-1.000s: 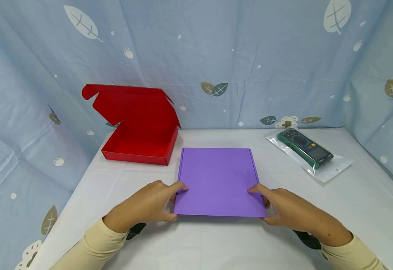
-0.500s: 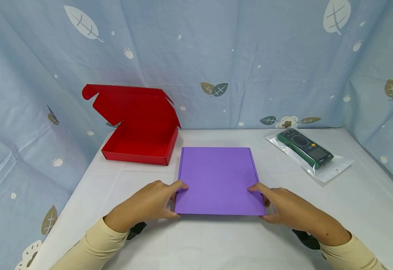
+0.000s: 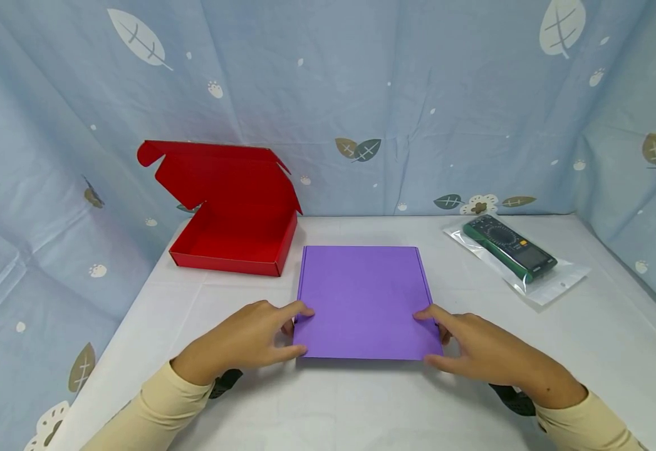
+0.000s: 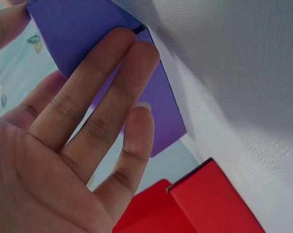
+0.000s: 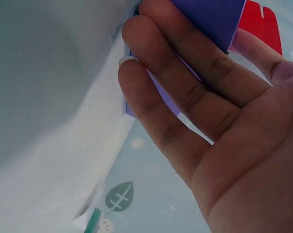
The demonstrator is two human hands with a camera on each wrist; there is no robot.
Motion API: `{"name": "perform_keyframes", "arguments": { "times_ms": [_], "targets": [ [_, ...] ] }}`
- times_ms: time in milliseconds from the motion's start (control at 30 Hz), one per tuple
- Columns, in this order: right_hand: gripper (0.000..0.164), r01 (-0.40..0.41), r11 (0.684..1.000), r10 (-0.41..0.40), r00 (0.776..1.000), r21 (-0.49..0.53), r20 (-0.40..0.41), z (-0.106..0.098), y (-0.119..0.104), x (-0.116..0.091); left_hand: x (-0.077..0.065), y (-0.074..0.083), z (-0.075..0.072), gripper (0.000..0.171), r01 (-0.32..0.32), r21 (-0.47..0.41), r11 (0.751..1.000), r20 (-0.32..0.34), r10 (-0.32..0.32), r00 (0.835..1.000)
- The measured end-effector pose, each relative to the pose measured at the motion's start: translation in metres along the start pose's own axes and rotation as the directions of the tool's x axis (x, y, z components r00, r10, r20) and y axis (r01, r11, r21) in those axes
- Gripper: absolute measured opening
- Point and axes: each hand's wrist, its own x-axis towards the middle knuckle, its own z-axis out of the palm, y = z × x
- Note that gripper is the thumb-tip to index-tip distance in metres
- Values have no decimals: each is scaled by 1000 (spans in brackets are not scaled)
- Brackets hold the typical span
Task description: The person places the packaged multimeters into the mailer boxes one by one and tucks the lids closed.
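**Fingers (image 3: 296, 311) Grip Both Near Corners of Purple Box (image 3: 364, 297)**

At left, a red box (image 3: 237, 232) stands on the white-covered table (image 3: 361, 407) with its lid raised against a leaf-print curtain (image 3: 406, 94). Just beside it, nearer the person, the left hand (image 3: 245, 338) grasps the purple box: index finger bent onto the lid, thumb at the front edge, the remaining fingers along the side wall, as the left wrist view shows. A forceful shift of that hand to the left and away from the person might nudge the red box.

At center, the purple box lies flat on the cloth, its lid down. Whether its front flap is tucked cannot be told. If it is loose, uneven lifting at the thumbs could skew the lid or crease the cardboard; squeezing the sides too hard might bow the walls.

To its right, the right hand (image 3: 468, 344) mirrors the hold, index finger on the lid and thumb at the front edge. Should one hand push more than the other, the box would probably turn on the cloth.

At far right, well apart from the box, a green-and-black meter (image 3: 505, 241) rests in a clear bag (image 3: 561, 275); a wide sweep of the right arm could catch the plastic.
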Motion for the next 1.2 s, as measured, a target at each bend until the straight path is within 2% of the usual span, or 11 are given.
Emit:
{"name": "perform_keyframes", "arguments": {
  "times_ms": [300, 533, 767, 1000, 1200],
  "targets": [
    [66, -28, 999, 28, 999, 17, 27, -1, 0, 2, 0, -1, -1, 50, 28, -44, 999, 25, -27, 999],
    [85, -25, 1000, 25, 1000, -10, 13, 2, 3, 2, 2, 0, -1, 55, 40, -40, 998, 37, -39, 999],
    [92, -31, 999, 31, 999, -43, -17, 4, 4, 1, 1, 0, 0, 67, 39, 78, 996, -13, -38, 999],
    [92, -56, 985, 42, 995, -162, -89, 5, 3, -1, 1, 3, 0, 78, 63, 203, 977, -46, -55, 997],
    [90, -43, 981, 22, 993, -189, -116, 6, 2, -2, 2, 3, 2, 84, 59, 265, 962, -67, -43, 997]
  ]
}}
